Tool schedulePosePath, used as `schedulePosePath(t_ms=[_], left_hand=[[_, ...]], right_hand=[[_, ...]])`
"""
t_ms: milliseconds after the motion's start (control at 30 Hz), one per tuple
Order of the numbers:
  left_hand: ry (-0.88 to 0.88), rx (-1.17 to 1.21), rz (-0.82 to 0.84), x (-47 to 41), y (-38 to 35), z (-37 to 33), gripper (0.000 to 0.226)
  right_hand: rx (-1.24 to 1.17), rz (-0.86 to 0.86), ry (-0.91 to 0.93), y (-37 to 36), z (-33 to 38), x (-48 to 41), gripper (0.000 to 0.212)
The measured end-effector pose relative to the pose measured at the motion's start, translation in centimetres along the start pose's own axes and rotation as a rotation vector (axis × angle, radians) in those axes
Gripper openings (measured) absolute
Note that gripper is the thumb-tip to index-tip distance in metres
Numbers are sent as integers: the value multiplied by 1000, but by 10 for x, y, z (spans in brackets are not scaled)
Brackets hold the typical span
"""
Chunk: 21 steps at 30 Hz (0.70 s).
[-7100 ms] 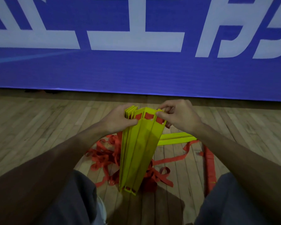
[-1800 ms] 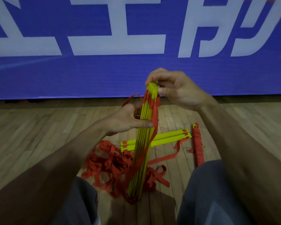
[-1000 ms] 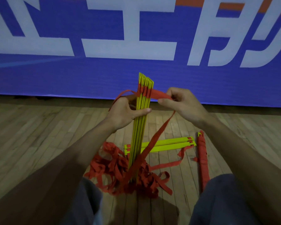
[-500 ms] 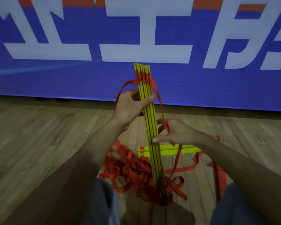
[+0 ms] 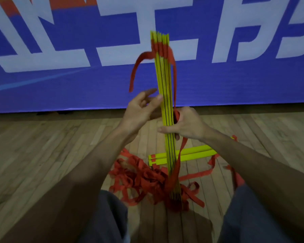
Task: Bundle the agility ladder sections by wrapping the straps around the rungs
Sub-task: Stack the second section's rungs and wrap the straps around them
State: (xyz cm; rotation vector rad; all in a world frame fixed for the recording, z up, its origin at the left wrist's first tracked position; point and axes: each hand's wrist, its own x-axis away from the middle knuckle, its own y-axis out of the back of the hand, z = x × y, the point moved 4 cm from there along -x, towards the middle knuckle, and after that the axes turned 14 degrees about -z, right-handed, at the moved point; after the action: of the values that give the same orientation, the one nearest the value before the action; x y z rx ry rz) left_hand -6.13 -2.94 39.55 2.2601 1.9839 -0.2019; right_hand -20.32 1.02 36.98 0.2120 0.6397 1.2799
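A stack of flat yellow plastic rungs (image 5: 166, 102) is held upright, edge-on to the camera. Its lower end is set on the wooden plank floor (image 5: 42, 155) between the person's knees, and its upper end is seen against the banner behind. A red woven strap (image 5: 170, 54) is looped round the stack near its top. One part of it hangs free to the left of the rungs, and the other is led down the right side into the right hand (image 5: 186, 125).

The stack is gripped at mid-height by that hand. The thumb is laid across the front of the rungs, the fingers are curled behind, and the strap is caught inside the grasp, below which it is seen running down to the floor. The left hand (image 5: 141, 111) is held just beside the stack on its left, with fingers spread and relaxed and nothing grasped. Its thumb tip is laid against the left edge of the rungs.

The foot of the stack is surrounded by a loose heap of red straps (image 5: 140, 179). Just behind it, a second bundle of yellow rungs (image 5: 191, 154) is laid flat and crosswise on the floor. Grey trouser legs (image 5: 111, 216) are seen at the floor's near edge. Along its far edge, a blue banner with large white characters (image 5: 60, 81) is stood.
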Motion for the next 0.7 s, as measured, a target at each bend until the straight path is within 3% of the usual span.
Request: schedulePosePath(t_ms=[167, 267, 433, 533, 700], left_hand=[[137, -319, 366, 21, -19, 41, 50], [297, -342, 578, 35, -30, 55, 55], [262, -236, 566, 36, -44, 50, 41], [210, -280, 579, 36, -48, 55, 30], [133, -207, 510, 28, -43, 45, 20]], right_hand=[[-158, -314, -85, 43, -6, -11, 35], [-294, -448, -126, 63, -8, -18, 34], [-344, -521, -131, 75, -7, -20, 31], [-301, -455, -113, 74, -8, -23, 30], [-292, -408, -27, 72, 10, -21, 48]])
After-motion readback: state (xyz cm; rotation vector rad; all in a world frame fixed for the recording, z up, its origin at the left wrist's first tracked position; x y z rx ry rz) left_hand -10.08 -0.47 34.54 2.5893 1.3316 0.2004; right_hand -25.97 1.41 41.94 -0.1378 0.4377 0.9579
